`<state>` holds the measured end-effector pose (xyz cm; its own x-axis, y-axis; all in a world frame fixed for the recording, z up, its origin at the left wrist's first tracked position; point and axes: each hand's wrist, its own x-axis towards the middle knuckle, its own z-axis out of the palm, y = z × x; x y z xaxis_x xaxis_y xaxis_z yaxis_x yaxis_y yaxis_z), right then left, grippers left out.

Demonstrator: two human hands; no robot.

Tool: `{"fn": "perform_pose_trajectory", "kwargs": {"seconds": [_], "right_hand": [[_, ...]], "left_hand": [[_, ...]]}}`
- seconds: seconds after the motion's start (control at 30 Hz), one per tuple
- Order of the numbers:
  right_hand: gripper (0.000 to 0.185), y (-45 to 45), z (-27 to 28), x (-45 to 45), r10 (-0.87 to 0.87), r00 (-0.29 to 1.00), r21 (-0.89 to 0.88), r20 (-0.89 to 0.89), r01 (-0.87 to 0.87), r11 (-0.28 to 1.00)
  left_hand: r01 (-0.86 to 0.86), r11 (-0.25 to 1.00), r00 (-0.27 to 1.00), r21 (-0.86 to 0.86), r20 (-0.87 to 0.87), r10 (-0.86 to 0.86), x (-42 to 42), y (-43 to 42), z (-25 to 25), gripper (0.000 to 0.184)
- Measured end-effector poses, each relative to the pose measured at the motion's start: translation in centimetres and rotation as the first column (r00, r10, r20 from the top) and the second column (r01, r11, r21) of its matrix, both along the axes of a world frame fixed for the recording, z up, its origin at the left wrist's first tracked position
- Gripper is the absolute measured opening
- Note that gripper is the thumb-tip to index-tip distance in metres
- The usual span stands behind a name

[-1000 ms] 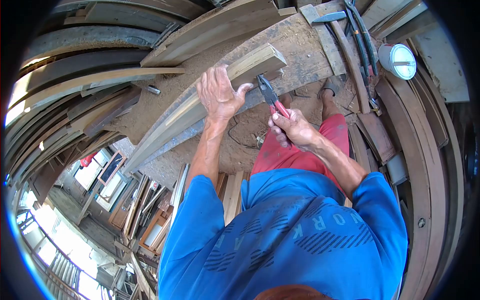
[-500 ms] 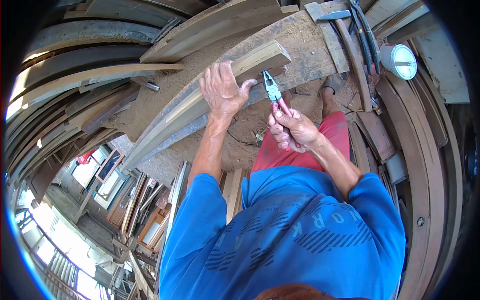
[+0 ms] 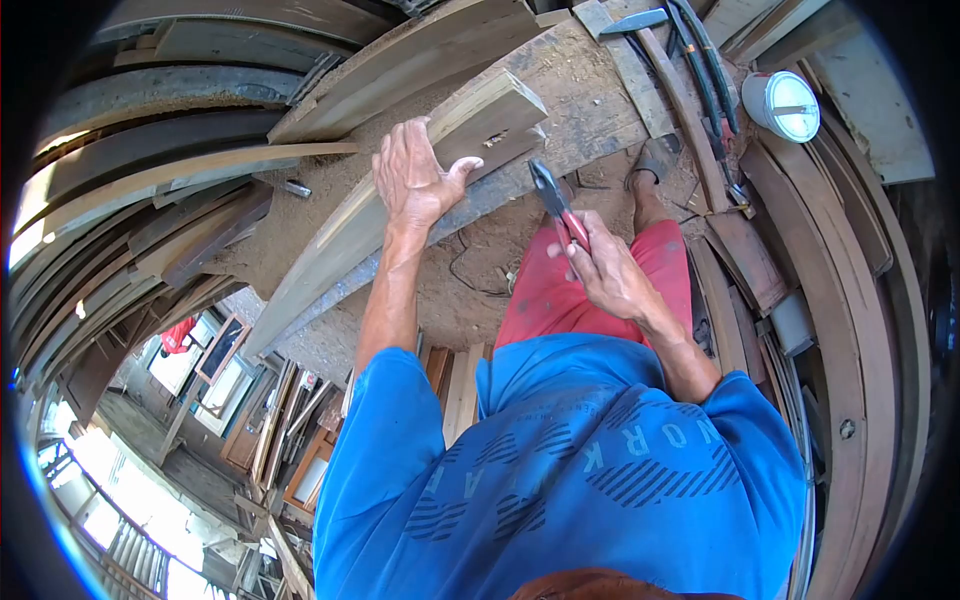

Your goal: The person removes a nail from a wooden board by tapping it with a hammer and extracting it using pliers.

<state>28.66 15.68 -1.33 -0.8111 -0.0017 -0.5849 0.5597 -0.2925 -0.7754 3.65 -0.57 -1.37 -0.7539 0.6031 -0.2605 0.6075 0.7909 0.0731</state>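
So, left hand (image 3: pixel 414 184) spread open on wooden beam (image 3: pixel 478 122), right hand (image 3: pixel 608 272) curled around red-handled pliers (image 3: pixel 549 192)

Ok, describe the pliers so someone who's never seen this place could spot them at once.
Start at the big blue shirt and follow the right forearm to the right hand. The pliers stick out of it, dark nose pointing towards the wooden beam. Unlike the wooden-handled hammer lying beyond, they are red-handled and held.
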Motion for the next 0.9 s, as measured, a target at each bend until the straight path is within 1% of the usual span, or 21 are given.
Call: {"fn": "perform_pose_trajectory", "kwargs": {"seconds": [0.1, 0.2, 0.3, 0.33, 0.4, 0.53, 0.63, 0.73, 0.83, 0.9], "right_hand": [[0.025, -0.3, 0.4, -0.9, -0.033, 0.996, 0.011, 0.077, 0.032, 0.999], [0.025, -1.0, -0.3, -0.9, -0.12, 0.991, -0.302, 0.065, 0.134, 0.944], [0.028, -2.0, -1.0, -1.3, -0.169, 0.972, -0.57, 0.162, 0.232, 0.788], [0.026, -1.9, -0.9, -1.8, -0.148, 0.974, -0.603, 0.172, 0.223, 0.766], [0.025, -2.7, -1.0, -2.5, -0.185, 0.961, -0.656, 0.206, 0.276, 0.703], [0.023, -2.9, -1.2, -3.4, -0.232, 0.932, -0.715, 0.279, 0.362, 0.598], [0.023, -2.9, -1.6, -3.2, -0.195, 0.928, -0.744, 0.317, 0.371, 0.555], [0.022, -2.6, -1.4, -3.5, -0.133, 0.948, -0.703, 0.288, 0.304, 0.643], [0.022, -2.5, -1.8, -3.2, -0.115, 0.958, -0.663, 0.262, 0.265, 0.7], [0.023, -2.0, -2.4, -3.1, -0.15, 0.954, -0.678, 0.26, 0.291, 0.675]], "left_hand": [[0.0, 1.0, 1.0, -0.014, 0.01, 0.0, -0.3, 0.0, 0.0, 0.09], [-0.002, 1.0, 1.0, -0.024, 0.011, 0.002, -0.4, 0.1, -0.1, 0.09], [0.005, 1.0, 1.0, -0.016, -0.001, -0.005, -0.4, 0.1, -0.1, 0.089], [0.013, 1.0, 1.0, -0.012, -0.006, -0.014, -0.3, -0.1, -0.3, 0.088], [0.024, 1.0, 1.0, -0.003, -0.016, -0.024, -0.3, -0.3, -0.3, 0.088], [0.015, 1.0, 1.0, -0.002, -0.015, -0.015, -0.1, -0.1, -0.2, 0.087], [0.009, 1.0, 1.0, 0.011, -0.014, -0.009, 0.0, -0.2, -0.2, 0.086], [0.007, 1.0, 1.0, 0.022, -0.013, -0.007, 0.1, -0.4, -0.3, 0.085], [0.004, 1.0, 1.0, 0.031, 0.002, -0.004, 0.1, -0.4, -0.3, 0.085], [0.008, 0.999, 1.0, 0.044, -0.005, -0.008, -0.3, -0.3, -0.3, 0.085]]}}
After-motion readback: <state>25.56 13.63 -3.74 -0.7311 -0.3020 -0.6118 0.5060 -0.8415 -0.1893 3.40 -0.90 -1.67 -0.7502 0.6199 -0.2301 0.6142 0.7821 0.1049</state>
